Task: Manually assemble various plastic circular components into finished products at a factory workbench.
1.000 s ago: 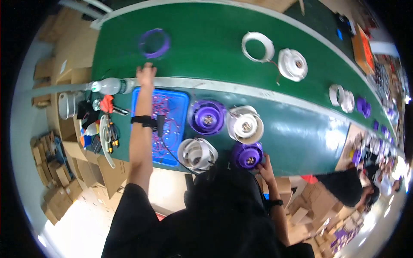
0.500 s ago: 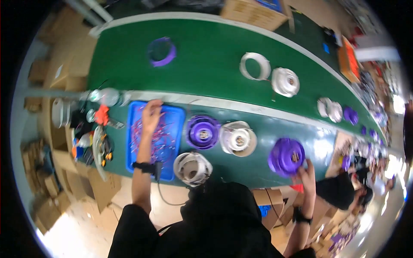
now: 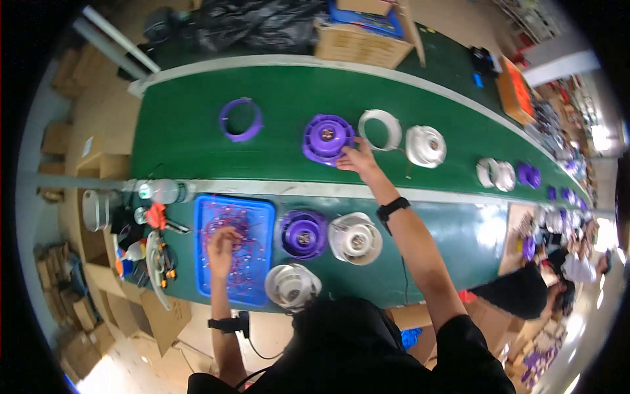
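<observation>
My right hand (image 3: 357, 159) is stretched out to the green belt, its fingers closed on the near right rim of a purple round housing (image 3: 328, 138) with a metal part in its centre. My left hand (image 3: 223, 244) is down in a blue tray (image 3: 268, 256) of thin red wires (image 3: 244, 269). Its fingers are bent together among the wires; whatever is between them is hidden. Beside the tray on the near bench are another purple housing (image 3: 304, 235), a white housing (image 3: 357, 240) with a round centre, and a hollow white housing (image 3: 292, 287).
Across the belt lie a purple ring (image 3: 258, 125), a white ring (image 3: 394, 131) and a white housing (image 3: 426, 146). A pale rail (image 3: 315, 189) divides belt from bench. At the left are a plastic bottle (image 3: 164, 191) and tools (image 3: 168, 262). Another person (image 3: 518, 289) works at the right.
My right hand has carried the purple housing from the bench's right side across the rail onto the belt. My left hand has moved from the tray's far edge nearer, down into the wires.
</observation>
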A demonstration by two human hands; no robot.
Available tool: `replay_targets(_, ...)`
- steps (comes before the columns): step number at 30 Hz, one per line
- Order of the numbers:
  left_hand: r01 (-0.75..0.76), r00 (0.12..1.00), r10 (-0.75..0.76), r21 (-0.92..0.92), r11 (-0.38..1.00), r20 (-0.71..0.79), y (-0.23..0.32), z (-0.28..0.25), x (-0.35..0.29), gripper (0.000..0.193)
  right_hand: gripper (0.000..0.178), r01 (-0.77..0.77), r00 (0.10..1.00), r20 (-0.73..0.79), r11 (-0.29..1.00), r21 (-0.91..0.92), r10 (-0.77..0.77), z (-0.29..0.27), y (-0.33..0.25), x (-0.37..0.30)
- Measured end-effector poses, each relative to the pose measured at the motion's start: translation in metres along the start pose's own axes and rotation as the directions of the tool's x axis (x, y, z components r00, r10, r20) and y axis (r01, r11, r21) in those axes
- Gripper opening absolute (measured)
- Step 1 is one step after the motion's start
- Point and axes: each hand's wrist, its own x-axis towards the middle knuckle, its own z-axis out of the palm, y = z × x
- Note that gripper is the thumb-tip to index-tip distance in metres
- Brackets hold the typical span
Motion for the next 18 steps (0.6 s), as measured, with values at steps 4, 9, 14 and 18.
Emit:
replay_targets(4, 0.145, 0.986, -0.143, 0.013, 0.989, -0.089, -0.015, -0.006, -0.034, 0.023, 0.065, -0.012, 1.000, 0.030, 0.952, 0.306, 0.003, 0.016, 0.015, 0.013)
replay_targets(9, 0.229, 0.972, -0.227, 0.027, 0.973, -0.058, -0.008, 0.009, -0.040, 0.025, 0.033, 0.126, 0.984, 0.140, 0.982, -0.142, -0.107, -0.025, 0.022, -0.032)
replay_targets(14, 0.260, 0.956, -0.282, 0.207, 0.943, 0.085, -0.011, 0.019, -0.054, 0.025, 0.028, 0.265, 0.964, 0.096, 0.908, -0.326, -0.247, -0.096, 0.072, -0.127)
replay_targets(18, 0.150, 0.957, -0.226, 0.360, 0.921, 0.180, -0.019, 0.016, -0.085, 0.025, 0.026, -0.003, 1.000, -0.028, 0.988, -0.152, -0.001, -0.133, 0.145, -0.203)
